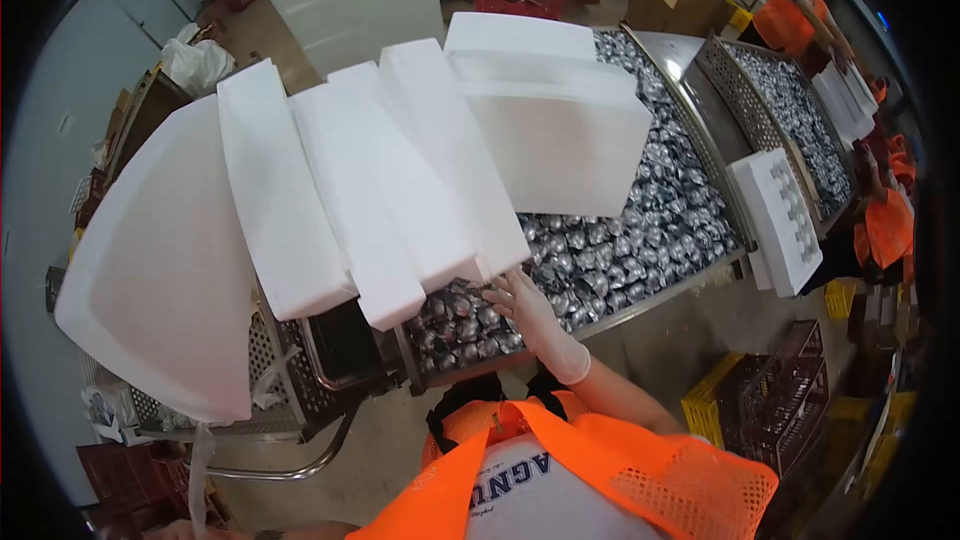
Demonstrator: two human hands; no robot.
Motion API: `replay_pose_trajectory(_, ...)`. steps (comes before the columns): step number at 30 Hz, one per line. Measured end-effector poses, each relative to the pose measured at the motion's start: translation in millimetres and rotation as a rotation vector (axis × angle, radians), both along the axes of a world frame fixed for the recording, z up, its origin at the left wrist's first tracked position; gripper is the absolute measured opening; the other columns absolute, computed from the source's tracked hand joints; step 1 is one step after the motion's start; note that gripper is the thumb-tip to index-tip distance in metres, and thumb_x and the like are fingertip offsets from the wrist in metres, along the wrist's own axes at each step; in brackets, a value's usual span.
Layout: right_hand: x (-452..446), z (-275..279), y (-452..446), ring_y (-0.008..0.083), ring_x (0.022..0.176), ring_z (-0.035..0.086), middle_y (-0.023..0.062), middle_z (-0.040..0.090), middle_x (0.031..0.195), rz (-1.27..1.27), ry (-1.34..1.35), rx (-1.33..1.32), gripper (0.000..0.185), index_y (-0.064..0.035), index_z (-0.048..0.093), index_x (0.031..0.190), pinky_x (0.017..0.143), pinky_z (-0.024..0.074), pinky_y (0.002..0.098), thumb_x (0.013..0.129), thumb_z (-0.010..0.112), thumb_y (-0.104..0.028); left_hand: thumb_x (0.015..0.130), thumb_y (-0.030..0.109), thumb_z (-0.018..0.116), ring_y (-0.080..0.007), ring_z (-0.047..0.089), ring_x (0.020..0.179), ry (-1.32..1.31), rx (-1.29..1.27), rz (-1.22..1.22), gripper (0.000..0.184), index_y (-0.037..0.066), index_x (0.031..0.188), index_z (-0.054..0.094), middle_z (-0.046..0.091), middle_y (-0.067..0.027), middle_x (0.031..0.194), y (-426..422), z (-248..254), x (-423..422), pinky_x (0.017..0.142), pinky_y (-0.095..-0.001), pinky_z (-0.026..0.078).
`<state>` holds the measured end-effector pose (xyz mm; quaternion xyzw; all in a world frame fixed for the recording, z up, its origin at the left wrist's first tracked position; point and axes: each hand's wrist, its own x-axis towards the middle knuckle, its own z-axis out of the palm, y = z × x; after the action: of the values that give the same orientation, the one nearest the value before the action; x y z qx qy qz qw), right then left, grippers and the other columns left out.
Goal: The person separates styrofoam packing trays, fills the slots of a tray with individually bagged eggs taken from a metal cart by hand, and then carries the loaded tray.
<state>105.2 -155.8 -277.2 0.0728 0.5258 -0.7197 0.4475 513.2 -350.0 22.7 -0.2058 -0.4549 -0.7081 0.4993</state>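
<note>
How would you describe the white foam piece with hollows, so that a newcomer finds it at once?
Find the metal table heaped with silvery pieces. Just past its right edge is the white foam piece; unlike the smooth white blocks nearby, it has hollows along one face.

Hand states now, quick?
Left hand: mostly cut off by frame edge; cannot tell.
Right hand: open, by a white foam block's near end; contact unclear.

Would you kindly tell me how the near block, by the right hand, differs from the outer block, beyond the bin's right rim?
The near block shows plain faces; the outer block shows hollows. The right hand is at the near block; no hand touches the outer block. Both are white.
</note>
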Motion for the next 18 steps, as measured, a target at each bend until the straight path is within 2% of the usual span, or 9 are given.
replay_pose_trajectory(4, 23.1, 7.8, 30.7, 0.0148, 0.093, 0.064, 0.0067, 0.065, 0.112, -0.136, 0.058, 0.123, 0.042, -0.0037, 0.048, 0.132, 0.077, 0.0481, 0.0239, 0.096, 0.06, -0.021, 0.095, 0.032, 0.056, -0.0155, 0.052, 0.071, -0.138, -0.048, -0.334, 0.034, 0.005, 0.115, 0.057, 0.062, -0.0054, 0.096, 16.2, -36.2, -41.3, 0.062, -0.0299, 0.045)
replay_pose_trajectory(6, 41.2, 41.3, 42.2, 0.0105, 0.091, 0.063, 0.0076, 0.065, 0.11, 0.009, 0.553, -0.019, 0.032, -0.0025, 0.059, 0.121, 0.077, 0.0512, 0.025, 0.092, 0.065, -0.012, 0.097, 0.037, 0.053, -0.0168, 0.054, 0.074, -0.347, 0.469, 0.193, 0.043, 0.003, 0.125, 0.053, 0.058, -0.0101, 0.108, 37.0, -66.1, -110.3, 0.062, -0.0302, 0.047)
replay_pose_trajectory(8, 51.5, 106.9, 66.3, 0.0113, 0.095, 0.063, 0.0071, 0.063, 0.12, 0.706, 0.703, -0.268, 0.056, -0.0102, 0.05, 0.139, 0.085, 0.0516, 0.0266, 0.087, 0.071, -0.015, 0.096, 0.04, 0.053, -0.0167, 0.047, 0.072, -0.306, 0.362, -0.196, 0.054, 0.0, 0.131, 0.049, 0.05, -0.0151, 0.134, 29.2, -153.7, -114.2, 0.056, -0.028, 0.039)
replay_pose_trajectory(11, 63.0, 144.7, 40.8, 0.0267, 0.096, 0.063, 0.0178, 0.054, 0.134, 0.862, 1.003, -0.469, 0.101, -0.0122, 0.014, 0.156, 0.088, 0.0515, 0.035, 0.077, 0.076, -0.016, 0.094, 0.036, 0.061, -0.0171, 0.042, 0.074, -0.116, 0.464, -0.295, 0.058, -0.003, 0.131, 0.039, 0.045, -0.011, 0.105, 70.8, -130.2, -177.5, 0.056, -0.027, 0.037)
replay_pose_trajectory(13, 81.4, 141.8, 18.8, 0.0266, 0.094, 0.063, 0.0179, 0.055, 0.133, 0.79, 0.932, -0.581, 0.106, -0.0115, 0.011, 0.156, 0.086, 0.0514, 0.0357, 0.075, 0.078, -0.017, 0.094, 0.035, 0.061, -0.0177, 0.04, 0.073, -0.084, 0.551, -0.322, 0.057, -0.006, 0.129, 0.041, 0.043, -0.0094, 0.102, 98.9, -117.7, -192.3, 0.062, -0.0294, 0.039)
replay_pose_trajectory(15, 95.0, 133.1, -6.9, 0.0249, 0.092, 0.063, 0.0174, 0.06, 0.124, 0.663, 0.835, -0.657, 0.103, -0.0116, 0.017, 0.155, 0.083, 0.0517, 0.0371, 0.073, 0.079, -0.017, 0.094, 0.035, 0.06, -0.0203, 0.051, 0.09, -0.152, 0.503, -0.241, 0.058, -0.008, 0.129, 0.042, 0.048, -0.0128, 0.119, 106.9, -119.0, -197.8, 0.078, -0.0312, 0.043)
replay_pose_trajectory(16, 91.3, 125.9, -19.5, 0.0202, 0.09, 0.062, 0.0162, 0.063, 0.113, 0.897, 0.887, -0.529, 0.091, -0.0114, 0.03, 0.151, 0.084, 0.0513, 0.0358, 0.075, 0.079, -0.017, 0.094, 0.035, 0.06, -0.0223, 0.051, 0.1, -0.231, 0.469, -0.164, 0.058, -0.008, 0.13, 0.043, 0.047, -0.0144, 0.125, 110.3, -116.1, -199.2, 0.085, -0.0328, 0.042)
replay_pose_trajectory(17, 103.0, 111.6, -26.5, 0.0223, 0.082, 0.064, 0.0155, 0.067, 0.09, 0.628, 0.867, -0.733, 0.059, -0.0053, 0.056, 0.129, 0.075, 0.0514, 0.0349, 0.076, 0.078, -0.022, 0.094, 0.035, 0.06, -0.0243, 0.051, 0.111, -0.307, 0.435, -0.09, 0.058, -0.008, 0.13, 0.044, 0.047, -0.0161, 0.131, 112.3, -113.8, -200.1, 0.092, -0.0344, 0.041)
replay_pose_trajectory(18, 105.6, 98.5, -33.2, 0.019, 0.081, 0.065, 0.0139, 0.068, 0.091, 0.66, 0.889, -0.667, 0.045, -0.0035, 0.061, 0.118, 0.074, 0.0513, 0.0338, 0.08, 0.076, -0.022, 0.095, 0.036, 0.059, -0.0263, 0.05, 0.121, -0.377, 0.407, -0.013, 0.058, -0.008, 0.131, 0.045, 0.047, -0.0177, 0.137, 111.1, -113.3, -197.4, 0.099, -0.036, 0.04)
